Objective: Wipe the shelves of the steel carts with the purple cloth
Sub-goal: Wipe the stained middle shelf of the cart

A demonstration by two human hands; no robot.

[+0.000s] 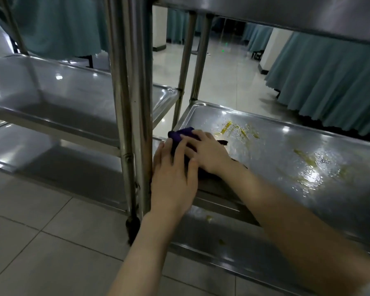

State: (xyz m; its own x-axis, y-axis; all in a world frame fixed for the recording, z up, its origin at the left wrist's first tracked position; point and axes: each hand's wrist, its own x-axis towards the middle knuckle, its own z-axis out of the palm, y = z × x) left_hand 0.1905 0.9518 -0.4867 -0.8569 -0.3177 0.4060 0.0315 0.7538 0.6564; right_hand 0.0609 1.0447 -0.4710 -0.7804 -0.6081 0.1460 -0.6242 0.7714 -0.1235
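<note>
purple cloth (181,133) mostly hidden | left hand (173,178) flat on it | right hand (205,153) flat too

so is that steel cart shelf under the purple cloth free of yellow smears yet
No: yellow smears streak the steel shelf right of the purple cloth that the left hand and right hand touch.

Two steel carts stand side by side: the left cart (51,92) shows two shelves, the right cart (286,13) three. One purple cloth (185,132) lies at the left edge of the right cart's middle shelf (308,146), under two hands, the left hand (173,178) and the right hand (207,153). Four teal-skirted tables (329,82) stand behind.
</note>
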